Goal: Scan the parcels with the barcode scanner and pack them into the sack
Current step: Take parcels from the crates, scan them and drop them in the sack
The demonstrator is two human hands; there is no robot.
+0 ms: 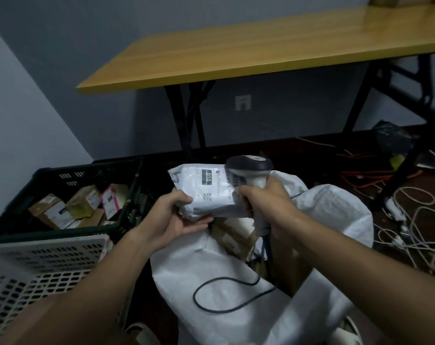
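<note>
My left hand (177, 215) grips the near left corner of a white poly-mailer parcel (206, 192), held label-up above the sack. My right hand (266, 202) grips the handle of the barcode scanner (250, 168), whose dark head points down at the parcel's label. Below both hands the white woven sack (331, 210) stands open, with brown cardboard parcels (234, 235) inside it. The scanner's black cable (224, 295) loops over the sack's front.
A dark crate (92, 170) at left holds several boxed parcels (82, 207). A white perforated crate (49, 265) sits nearer me at the lower left. A yellow-topped table (261, 51) on black legs stands behind. Tangled cables (415, 232) lie on the floor at right.
</note>
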